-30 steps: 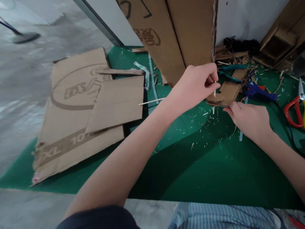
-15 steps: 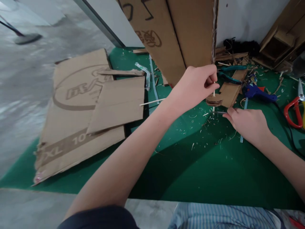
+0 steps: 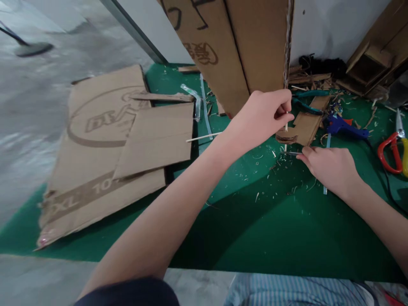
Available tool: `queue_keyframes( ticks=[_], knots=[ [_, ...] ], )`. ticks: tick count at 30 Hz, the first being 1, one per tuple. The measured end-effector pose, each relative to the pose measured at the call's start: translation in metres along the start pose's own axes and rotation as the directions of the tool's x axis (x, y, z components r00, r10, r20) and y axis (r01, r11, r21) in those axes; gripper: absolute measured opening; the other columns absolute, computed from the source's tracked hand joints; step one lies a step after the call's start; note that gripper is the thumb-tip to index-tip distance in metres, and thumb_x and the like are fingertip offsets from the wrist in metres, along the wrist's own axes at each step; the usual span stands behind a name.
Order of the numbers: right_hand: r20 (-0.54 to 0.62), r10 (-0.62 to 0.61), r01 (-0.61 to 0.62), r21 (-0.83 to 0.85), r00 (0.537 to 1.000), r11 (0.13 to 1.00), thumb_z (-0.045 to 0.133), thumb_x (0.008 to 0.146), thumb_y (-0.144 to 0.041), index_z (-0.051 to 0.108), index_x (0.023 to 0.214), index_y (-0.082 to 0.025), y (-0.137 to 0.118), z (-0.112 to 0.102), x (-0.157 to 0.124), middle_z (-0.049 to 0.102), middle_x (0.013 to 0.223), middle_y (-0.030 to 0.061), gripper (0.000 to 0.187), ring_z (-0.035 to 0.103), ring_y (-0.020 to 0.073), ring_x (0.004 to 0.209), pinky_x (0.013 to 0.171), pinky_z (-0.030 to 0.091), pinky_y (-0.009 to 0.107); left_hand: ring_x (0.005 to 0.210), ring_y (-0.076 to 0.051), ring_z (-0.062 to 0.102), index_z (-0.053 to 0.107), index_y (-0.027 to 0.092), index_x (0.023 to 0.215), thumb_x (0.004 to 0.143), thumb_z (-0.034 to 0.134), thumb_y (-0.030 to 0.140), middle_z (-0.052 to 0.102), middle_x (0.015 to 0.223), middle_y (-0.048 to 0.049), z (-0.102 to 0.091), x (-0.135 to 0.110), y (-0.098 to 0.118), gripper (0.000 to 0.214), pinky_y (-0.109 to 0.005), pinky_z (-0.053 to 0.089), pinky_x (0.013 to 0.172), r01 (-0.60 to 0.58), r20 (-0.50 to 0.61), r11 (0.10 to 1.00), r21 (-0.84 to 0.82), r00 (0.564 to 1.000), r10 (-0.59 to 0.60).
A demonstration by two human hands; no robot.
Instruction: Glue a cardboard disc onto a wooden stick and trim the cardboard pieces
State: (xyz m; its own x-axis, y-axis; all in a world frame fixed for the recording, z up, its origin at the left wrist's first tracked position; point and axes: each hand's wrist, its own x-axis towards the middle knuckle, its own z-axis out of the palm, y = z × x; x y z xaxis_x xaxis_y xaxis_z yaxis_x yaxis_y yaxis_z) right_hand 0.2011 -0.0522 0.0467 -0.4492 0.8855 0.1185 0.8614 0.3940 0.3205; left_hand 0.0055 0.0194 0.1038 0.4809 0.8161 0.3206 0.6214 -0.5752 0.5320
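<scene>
green tabletop (image 3: 270, 242), pale stick (image 3: 286, 126) held upright

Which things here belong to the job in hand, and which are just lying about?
In use:
- pale stick, pinched by left hand
- round cardboard stack on it
- thin metal tool, in right hand

Lying about, apparently:
- teal-handled tool
- blue glue gun
- red-handled scissors
- flat cardboard sheets

A green tabletop (image 3: 255, 238) bears flattened cardboard (image 3: 89, 144), scissors (image 3: 400, 134), seemingly wood shavings (image 3: 257, 196).
</scene>
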Motion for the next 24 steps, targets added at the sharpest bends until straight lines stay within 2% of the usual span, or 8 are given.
queue_keyframes(
  ticks=[5,12,19,22,24],
  knots=[
    [-0.090,0.094,-0.094,0.013,0.991,0.996,0.024,0.101,-0.041,0.063,0.088,-0.016,-0.0002,-0.0031,0.0023,0.065,0.065,0.0057,0.048,0.052,0.0128,0.050,0.050,0.010,0.029,0.076,-0.016,0.063,0.061,0.020,0.086,0.086,0.057,0.023,0.067,0.079,-0.0021,0.0009,0.0006,-0.0004,0.005,-0.029,0.047,0.067,-0.023,-0.001,1.000,0.015,1.000,0.023],
    [-0.013,0.034,-0.035,-0.012,0.999,0.999,0.027,0.101,-0.039,0.063,0.086,-0.017,-0.0052,0.0001,-0.0048,0.061,0.056,0.0034,0.045,0.047,0.0116,0.042,0.050,0.009,0.029,0.073,-0.016,0.062,0.060,0.019,0.083,0.086,0.058,0.022,0.067,0.077,-0.0021,0.0002,0.0006,-0.0012,0.004,-0.028,0.045,0.065,-0.039,-0.007,0.999,0.037,0.999,0.040],
    [-0.146,0.095,-0.092,0.024,0.985,0.995,0.028,0.101,-0.039,0.063,0.087,-0.016,-0.0041,0.0019,0.0024,0.063,0.063,0.0038,0.044,0.051,0.0128,0.050,0.049,0.012,0.029,0.078,-0.017,0.065,0.059,0.019,0.082,0.086,0.058,0.021,0.068,0.079,-0.0008,0.0002,0.0011,0.0007,0.004,-0.030,0.049,0.070,-0.041,0.001,0.998,-0.037,0.999,0.041],
    [-0.130,0.050,-0.045,0.044,0.990,0.998,0.030,0.100,-0.033,0.064,0.089,-0.015,-0.0004,-0.0022,0.0019,0.063,0.068,0.0054,0.040,0.055,0.0153,0.058,0.048,0.019,0.029,0.082,-0.019,0.066,0.059,0.019,0.082,0.085,0.059,0.021,0.068,0.080,-0.0015,0.0003,0.0011,-0.0007,0.004,-0.032,0.050,0.073,-0.027,-0.006,0.999,-0.038,1.000,0.027],
    [-0.110,-0.060,0.068,0.067,0.992,0.995,0.034,0.097,-0.025,0.064,0.100,-0.012,0.0038,-0.0043,-0.0003,0.066,0.078,0.0081,0.033,0.059,0.0178,0.069,0.052,0.028,0.029,0.083,-0.020,0.066,0.059,0.019,0.083,0.085,0.059,0.020,0.067,0.079,-0.0013,0.0007,0.0011,-0.0021,0.002,-0.033,0.050,0.074,-0.018,-0.017,0.999,-0.027,1.000,0.017]
  ],
)
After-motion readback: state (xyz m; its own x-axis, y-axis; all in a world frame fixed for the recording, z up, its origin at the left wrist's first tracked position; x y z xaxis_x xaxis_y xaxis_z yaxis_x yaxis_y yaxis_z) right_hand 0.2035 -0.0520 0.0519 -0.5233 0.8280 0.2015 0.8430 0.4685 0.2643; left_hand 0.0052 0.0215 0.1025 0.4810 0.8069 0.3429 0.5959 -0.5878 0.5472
